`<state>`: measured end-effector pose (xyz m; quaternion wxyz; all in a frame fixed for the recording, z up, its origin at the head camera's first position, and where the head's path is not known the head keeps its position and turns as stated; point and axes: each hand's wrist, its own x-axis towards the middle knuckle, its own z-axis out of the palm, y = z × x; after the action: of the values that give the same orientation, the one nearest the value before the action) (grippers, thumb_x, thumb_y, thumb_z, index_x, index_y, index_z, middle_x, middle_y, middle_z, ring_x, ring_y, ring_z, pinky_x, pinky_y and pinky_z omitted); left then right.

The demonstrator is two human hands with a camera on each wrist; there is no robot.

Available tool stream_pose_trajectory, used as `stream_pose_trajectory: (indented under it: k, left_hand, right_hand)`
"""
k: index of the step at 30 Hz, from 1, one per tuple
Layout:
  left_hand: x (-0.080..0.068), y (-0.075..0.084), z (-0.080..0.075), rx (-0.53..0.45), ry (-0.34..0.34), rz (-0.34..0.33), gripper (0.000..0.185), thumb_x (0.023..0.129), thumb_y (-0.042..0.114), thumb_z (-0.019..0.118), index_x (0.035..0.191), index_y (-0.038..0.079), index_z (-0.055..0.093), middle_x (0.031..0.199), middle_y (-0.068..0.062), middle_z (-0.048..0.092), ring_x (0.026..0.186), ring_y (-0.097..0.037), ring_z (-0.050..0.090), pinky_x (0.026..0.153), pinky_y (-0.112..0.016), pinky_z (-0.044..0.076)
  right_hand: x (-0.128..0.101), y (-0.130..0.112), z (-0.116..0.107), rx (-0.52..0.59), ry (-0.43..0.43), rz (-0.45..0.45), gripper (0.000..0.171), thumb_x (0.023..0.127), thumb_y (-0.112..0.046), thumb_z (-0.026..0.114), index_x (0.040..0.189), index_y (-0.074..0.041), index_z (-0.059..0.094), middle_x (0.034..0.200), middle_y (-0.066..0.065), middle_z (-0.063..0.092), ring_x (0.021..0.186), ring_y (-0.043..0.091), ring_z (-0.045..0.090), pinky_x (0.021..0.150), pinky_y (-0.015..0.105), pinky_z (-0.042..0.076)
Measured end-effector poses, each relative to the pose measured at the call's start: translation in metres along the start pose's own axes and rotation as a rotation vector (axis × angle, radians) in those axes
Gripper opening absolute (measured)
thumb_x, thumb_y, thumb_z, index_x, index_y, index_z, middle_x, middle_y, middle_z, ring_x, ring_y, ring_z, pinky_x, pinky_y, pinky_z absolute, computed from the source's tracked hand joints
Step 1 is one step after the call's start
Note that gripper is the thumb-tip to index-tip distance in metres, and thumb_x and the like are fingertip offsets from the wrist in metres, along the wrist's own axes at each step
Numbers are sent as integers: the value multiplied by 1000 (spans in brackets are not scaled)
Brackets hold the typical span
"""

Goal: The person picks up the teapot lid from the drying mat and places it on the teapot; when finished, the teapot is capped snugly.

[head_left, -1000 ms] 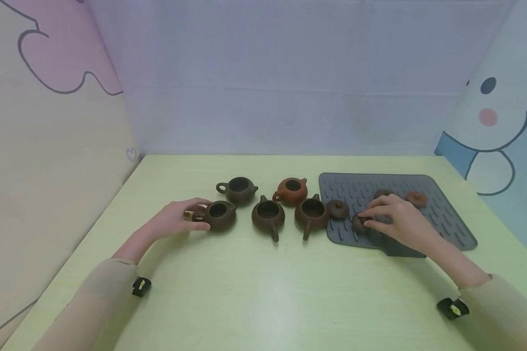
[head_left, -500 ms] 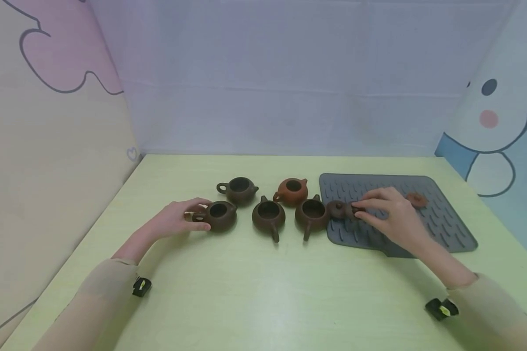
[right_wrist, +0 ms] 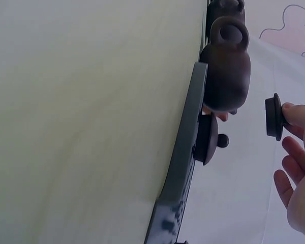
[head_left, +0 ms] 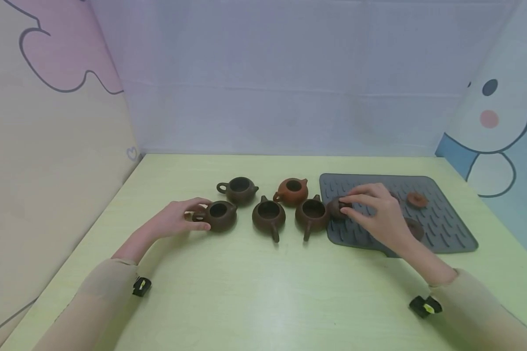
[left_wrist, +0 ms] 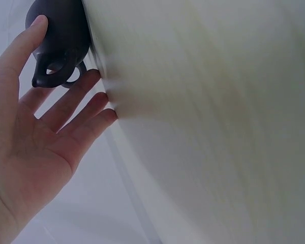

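Observation:
Five small clay teapots without lids stand in the middle of the green table. My left hand [head_left: 199, 214] rests with relaxed fingers against the handle side of the front left dark teapot [head_left: 218, 215] [left_wrist: 61, 40]. My right hand [head_left: 343, 204] pinches a dark lid [right_wrist: 273, 117] just above another dark lid [right_wrist: 207, 138] that lies at the left edge of the grey ribbed mat [head_left: 443, 214]. The nearest pot to that hand is a dark teapot [head_left: 313, 213] [right_wrist: 226, 71] touching the mat's edge.
A reddish lid [head_left: 416, 199] and a dark lid [head_left: 415, 228] lie further right on the mat. Other pots: dark teapot [head_left: 239, 189], red-brown teapot [head_left: 292, 191], dark teapot [head_left: 268, 215]. Printed walls close in the left, back and right sides.
My right hand lifted a dark lid from the mat's front and carried it left and away, over the lid at the mat's left edge. The left hand stayed put.

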<state>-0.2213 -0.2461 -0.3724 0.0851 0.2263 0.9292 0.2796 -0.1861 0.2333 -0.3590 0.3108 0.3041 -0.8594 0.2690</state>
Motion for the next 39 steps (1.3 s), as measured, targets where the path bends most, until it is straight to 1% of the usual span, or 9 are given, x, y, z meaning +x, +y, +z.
stream_pose_trajectory:
  k: [9,14,19,23,28,34,39]
  left_hand:
    - [0,-1,0,-2,-1,3,62,74,53,72,128,32,50,117,-3,67,110,-25,63,95,-46,47]
    - [0,-1,-1,-8,-4,-1,62,74,53,72,128,32,50,118,-3,66,111,-26,62,96,-46,46]
    - [-1,1,-1,-17,-8,-12,63,74,52,72,129,32,50,119,-5,66,109,-26,63,96,-47,45]
    - [-1,3,-2,-21,-10,-16,63,74,50,72,129,31,50,119,-5,66,109,-26,63,97,-47,46]
    - [-1,4,-1,-25,-11,-20,63,75,49,73,130,29,49,121,-6,65,112,-27,61,97,-47,45]
    - [-1,3,-1,-18,-10,-22,64,75,51,72,131,30,48,122,-7,64,108,-26,64,97,-48,45]
    - [-1,2,0,-24,-10,-20,64,75,51,72,131,30,48,122,-8,64,107,-26,65,97,-48,45]
  right_hand:
    - [12,-15,20,55,59,45,27,70,-11,81,95,-13,75,98,4,65,96,20,53,84,33,39]
    - [19,-25,35,79,70,54,25,71,-12,80,95,-15,75,97,3,65,93,19,53,77,31,38]
    - [28,-37,49,109,54,55,22,73,-16,79,95,-16,75,99,1,65,94,18,52,74,30,39]
    - [35,-48,60,143,37,48,22,74,-18,78,96,-16,74,99,1,66,97,18,53,80,32,42]
    - [43,-57,73,175,13,38,22,76,-21,77,97,-17,74,100,0,65,98,18,53,82,33,43]
    - [53,-67,86,225,8,19,20,76,-22,77,95,-15,74,99,0,65,96,17,53,83,32,42]
    - [59,-78,95,264,-14,25,19,78,-24,76,96,-17,75,98,-2,64,97,15,52,82,28,41]
